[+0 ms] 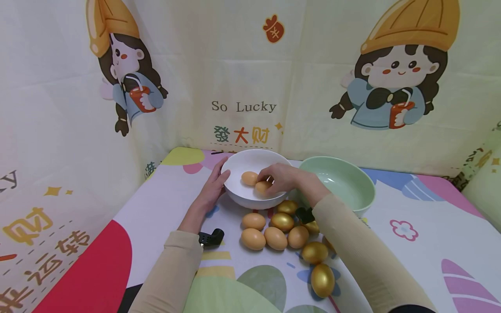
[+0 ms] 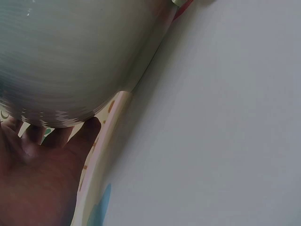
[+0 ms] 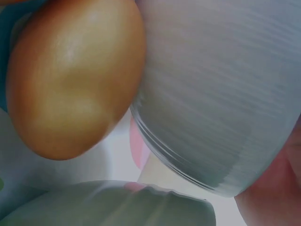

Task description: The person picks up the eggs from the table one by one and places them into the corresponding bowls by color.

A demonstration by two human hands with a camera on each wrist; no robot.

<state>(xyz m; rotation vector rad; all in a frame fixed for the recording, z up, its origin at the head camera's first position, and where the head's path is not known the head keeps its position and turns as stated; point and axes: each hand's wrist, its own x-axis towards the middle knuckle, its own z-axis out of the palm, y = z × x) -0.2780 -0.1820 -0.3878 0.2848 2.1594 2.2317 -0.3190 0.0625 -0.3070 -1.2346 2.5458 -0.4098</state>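
The white bowl [image 1: 238, 165] stands at the back of the table. My left hand [image 1: 209, 189] grips its left rim, thumb over the edge; in the left wrist view that hand [image 2: 42, 174] lies against the bowl's outer wall [image 2: 80, 56]. Reaching inside from the right, my right hand [image 1: 283, 177] holds a brown egg [image 1: 263, 188] in its fingers, low in the bowl. Another brown egg [image 1: 248, 178] lies just beside it. The right wrist view has a gold egg [image 3: 77, 80] close up, beside the white bowl's outside [image 3: 216, 94].
A pale green bowl [image 1: 340, 174] stands to the right, partly behind my right arm. In front of the white bowl lie several brown eggs [image 1: 253, 239] and several gold eggs [image 1: 282, 222], some partly covered by the right sleeve. A printed cloth wall [image 1: 188, 87] rises behind.
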